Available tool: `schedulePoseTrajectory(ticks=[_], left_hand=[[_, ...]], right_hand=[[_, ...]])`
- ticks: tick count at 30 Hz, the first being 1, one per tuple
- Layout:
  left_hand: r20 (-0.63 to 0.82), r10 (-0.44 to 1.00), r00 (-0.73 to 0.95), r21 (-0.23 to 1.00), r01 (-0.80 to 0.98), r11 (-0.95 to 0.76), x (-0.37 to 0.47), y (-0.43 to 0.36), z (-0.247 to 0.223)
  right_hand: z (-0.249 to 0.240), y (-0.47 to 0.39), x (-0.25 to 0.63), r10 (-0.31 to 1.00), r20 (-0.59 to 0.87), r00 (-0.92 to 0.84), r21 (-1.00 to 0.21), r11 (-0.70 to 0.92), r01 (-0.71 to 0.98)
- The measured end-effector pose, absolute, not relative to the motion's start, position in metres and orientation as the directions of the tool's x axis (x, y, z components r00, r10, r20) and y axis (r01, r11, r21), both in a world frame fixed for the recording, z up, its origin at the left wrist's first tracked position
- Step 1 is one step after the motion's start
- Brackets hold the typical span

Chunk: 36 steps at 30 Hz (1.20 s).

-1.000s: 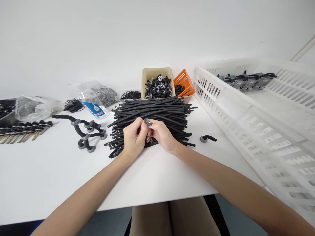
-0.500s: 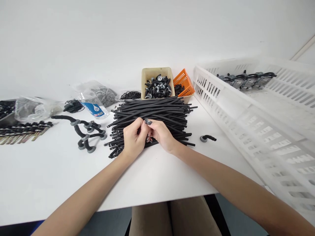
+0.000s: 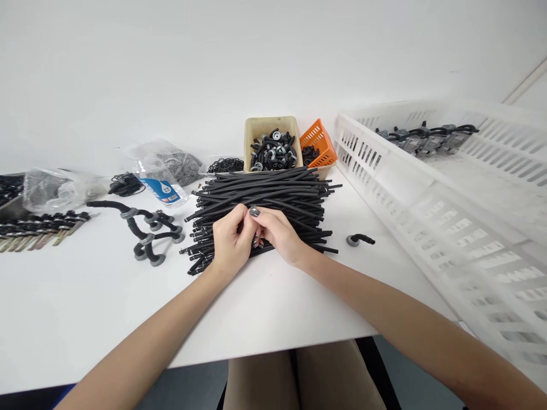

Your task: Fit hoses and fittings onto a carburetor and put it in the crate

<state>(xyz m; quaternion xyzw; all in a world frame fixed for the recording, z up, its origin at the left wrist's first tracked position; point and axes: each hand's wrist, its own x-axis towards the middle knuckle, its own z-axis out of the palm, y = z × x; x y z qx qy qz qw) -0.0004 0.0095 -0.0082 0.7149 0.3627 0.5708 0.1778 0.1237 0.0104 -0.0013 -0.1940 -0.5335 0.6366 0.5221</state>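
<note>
My left hand (image 3: 233,238) and my right hand (image 3: 277,232) meet over the front of a pile of black rubber tubes (image 3: 273,196). Both are closed, with fingertips pressed together; whatever they may hold is hidden between the fingers. To the left lie several black tubes with grey round ends (image 3: 137,229). A single short black piece with a grey end (image 3: 360,240) rests at the right of the pile.
Behind the pile stand a yellowish bin of small parts (image 3: 250,136) and a tilted orange basket (image 3: 328,152). A large white crate (image 3: 397,171) borders the right. Leftward are a clear bottle (image 3: 164,191), plastic bags (image 3: 60,191) and a row of metal-ended parts (image 3: 43,230).
The camera view has shifted very slightly. Both hands stay together in the same place, with only a tiny movement of the fingers.
</note>
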Motion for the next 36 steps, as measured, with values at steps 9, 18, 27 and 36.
schedulePoseTrajectory(ticks=[9,18,27,36], left_hand=[[0.683,0.726,0.079,0.675,0.310,-0.669,0.0001,0.0103,-0.0084],[0.687,0.723,0.080,0.673,0.305,-0.673,0.0012,0.0089,-0.0062],[0.679,0.730,0.078,0.680,0.311,-0.665,-0.0008,0.0089,-0.0081],[0.688,0.721,0.082,0.667,0.319,-0.673,-0.0001,0.0097,-0.0082]], right_hand=[[-0.0050,0.0140,0.1231,0.872,0.299,-0.387,-0.878,0.092,-0.470],[-0.0019,0.0113,0.1230,0.875,0.303,-0.377,-0.880,0.105,-0.463],[-0.0007,0.0104,0.1237,0.877,0.304,-0.373,-0.882,0.111,-0.457],[-0.0009,0.0109,0.1236,0.874,0.305,-0.378,-0.880,0.107,-0.463]])
